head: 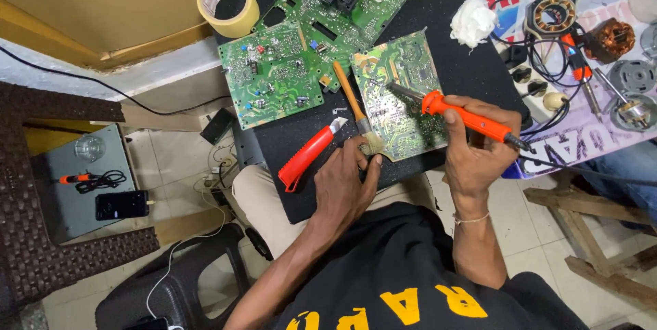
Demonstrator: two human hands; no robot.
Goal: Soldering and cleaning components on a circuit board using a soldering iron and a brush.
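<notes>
My right hand (pixel 472 152) grips an orange soldering iron (pixel 469 116); its metal tip rests on the underside of a green circuit board (pixel 404 97) lying on a black mat (pixel 465 63). My left hand (pixel 345 179) rests at the board's near corner, fingers curled, touching the bristles of a wooden-handled brush (pixel 356 108) that lies along the board's left edge. Whether the hand grips the brush or board is unclear.
A red utility knife (pixel 308 154) lies left of my left hand. Two more green circuit boards (pixel 274 77) (pixel 335 2), a roll of tape (pixel 229 3) and a white wad (pixel 472 22) sit farther back. Motor parts and a screwdriver (pixel 582 49) crowd the right.
</notes>
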